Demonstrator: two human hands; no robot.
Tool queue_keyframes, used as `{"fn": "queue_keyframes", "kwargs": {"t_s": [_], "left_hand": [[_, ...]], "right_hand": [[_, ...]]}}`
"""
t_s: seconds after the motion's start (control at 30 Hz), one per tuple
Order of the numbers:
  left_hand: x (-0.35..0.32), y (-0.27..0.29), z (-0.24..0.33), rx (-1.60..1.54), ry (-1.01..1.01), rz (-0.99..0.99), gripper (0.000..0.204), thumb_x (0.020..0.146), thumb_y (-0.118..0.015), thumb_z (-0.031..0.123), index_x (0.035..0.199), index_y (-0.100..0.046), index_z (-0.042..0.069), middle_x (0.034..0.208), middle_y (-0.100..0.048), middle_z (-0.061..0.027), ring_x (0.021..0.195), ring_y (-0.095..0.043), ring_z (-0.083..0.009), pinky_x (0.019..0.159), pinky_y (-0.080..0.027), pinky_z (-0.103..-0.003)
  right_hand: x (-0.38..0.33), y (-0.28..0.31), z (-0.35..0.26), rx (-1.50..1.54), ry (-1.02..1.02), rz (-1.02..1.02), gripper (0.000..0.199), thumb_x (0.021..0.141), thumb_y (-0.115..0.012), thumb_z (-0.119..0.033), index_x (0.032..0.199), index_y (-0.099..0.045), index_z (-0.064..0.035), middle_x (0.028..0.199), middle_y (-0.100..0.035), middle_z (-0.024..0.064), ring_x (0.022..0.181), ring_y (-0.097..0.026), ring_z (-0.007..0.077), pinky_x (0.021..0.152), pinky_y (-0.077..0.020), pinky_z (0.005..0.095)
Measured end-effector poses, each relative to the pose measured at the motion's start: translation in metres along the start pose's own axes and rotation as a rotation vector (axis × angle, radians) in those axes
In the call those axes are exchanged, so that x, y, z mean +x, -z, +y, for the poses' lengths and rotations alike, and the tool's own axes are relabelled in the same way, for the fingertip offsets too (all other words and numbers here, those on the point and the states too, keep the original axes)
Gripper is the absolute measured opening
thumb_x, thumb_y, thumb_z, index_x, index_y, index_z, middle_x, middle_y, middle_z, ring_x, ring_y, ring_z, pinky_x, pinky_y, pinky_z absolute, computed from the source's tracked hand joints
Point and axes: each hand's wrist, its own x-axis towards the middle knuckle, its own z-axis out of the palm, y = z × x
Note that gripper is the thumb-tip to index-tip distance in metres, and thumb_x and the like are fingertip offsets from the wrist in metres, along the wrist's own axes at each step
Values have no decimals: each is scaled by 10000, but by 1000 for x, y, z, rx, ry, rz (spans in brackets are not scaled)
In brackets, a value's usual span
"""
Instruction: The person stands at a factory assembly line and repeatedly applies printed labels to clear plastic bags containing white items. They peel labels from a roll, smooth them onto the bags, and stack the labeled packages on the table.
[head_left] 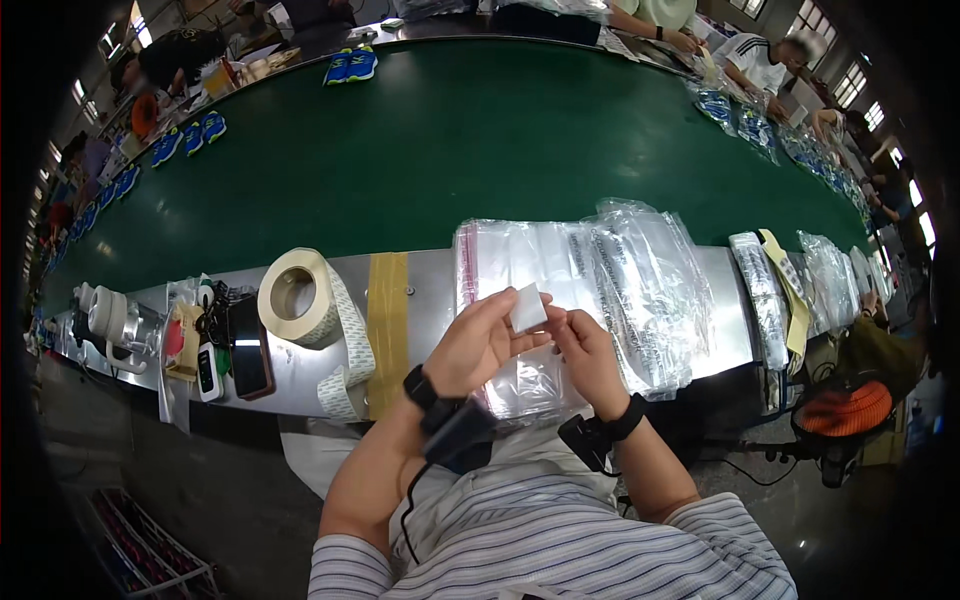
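My left hand grips a small white rectangular piece between thumb and fingers; whether it is a packet or a label I cannot make out. Close by its right edge is my right hand, thumb and forefinger pinched together. What that pinch holds, if anything, is too small to tell. Beneath both hands lie flat clear plastic bags with a pink edge strip. Another stack of printed clear bags overlaps them on the right.
A roll of white labels stands left, its strip trailing forward. Beyond it lie a phone and a white jug. Behind the metal ledge runs a green conveyor belt carrying blue shoes. An orange fan is at right; co-workers sit across.
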Motion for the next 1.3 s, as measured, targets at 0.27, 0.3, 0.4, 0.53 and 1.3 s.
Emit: {"fn": "queue_keyframes", "kwargs": {"t_s": [0.27,0.3,0.4,0.53,1.3], "left_hand": [[43,9,-31,419,349,135,279,989,-432,125,1222,-506,-11,1013,-662,-142,891,-687,-216,753,-579,-309],[43,8,-29,240,334,66,388,1017,-432,288,1260,-493,-8,1040,-645,-140,924,-663,-218,799,-567,-356],[25,7,-13,-184,390,-42,628,1007,-376,497,1389,-378,-1,1214,-561,-183,1069,-602,-267,896,-522,-425],[-38,3,7,19,151,19,933,951,-383,639,1526,28,30,1559,-106,-224,1346,-356,-354,1024,-398,-494],[-199,108,-56,660,24,657,273,945,-622,214,1072,-649,-27,924,-697,-74,762,-639,-113,664,-508,-257]], "right_hand": [[-4,24,-13,-9,208,-195,180,952,-568,-161,1085,-582,-39,1055,-607,115,886,-609,221,738,-499,302],[-11,21,-16,-93,165,-265,284,914,-613,-139,1163,-552,-18,1097,-596,109,980,-608,230,841,-488,323],[-25,7,-22,-572,494,-132,395,826,-688,-120,1187,-556,-28,1064,-617,124,967,-618,282,831,-499,356],[-25,0,-19,-640,545,-75,398,768,-692,-49,1158,-608,-50,1014,-652,111,887,-647,299,744,-525,364],[-26,-3,-43,-403,530,-48,290,841,-611,24,1127,-625,-17,1171,-604,162,1135,-564,331,952,-450,410]]}}
